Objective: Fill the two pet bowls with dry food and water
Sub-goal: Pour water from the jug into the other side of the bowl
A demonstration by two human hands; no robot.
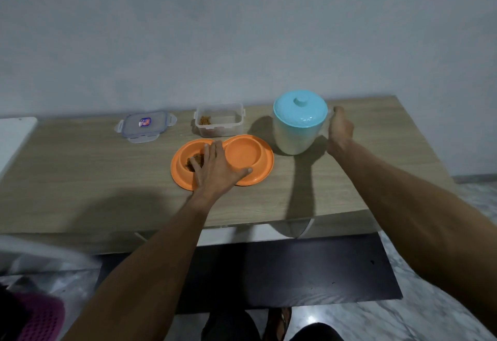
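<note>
Orange double bowl (265,168) sits about mid-counter (94,179), near the front edge. The left arm reaches straight out. The left hand (217,168) lies palm-down across the middle of the bowl, fingers straight and spread, thumb (246,170) out on the near rim of the right well. So that grip is released, just pressing flat. A small pile of brown dry food (194,164) sits in the left well, partly under the fingers, and the right well shows its bare orange bottom.

The right arm comes in long from the right side. The right hand (341,129) is curled in a fist at the see-through handle of the jug (294,136), thumb on top, so that grip looks clenched round the handle. The jug stands upright just right of the bowl, with its light blue top (300,112) on.

Behind the bowl is a clear box (219,125) with a bit of the same brown food in it. Its lid (145,125) lies flat off to the left. The lid has a small blue and red sticker (144,122), way too small to read.
</note>
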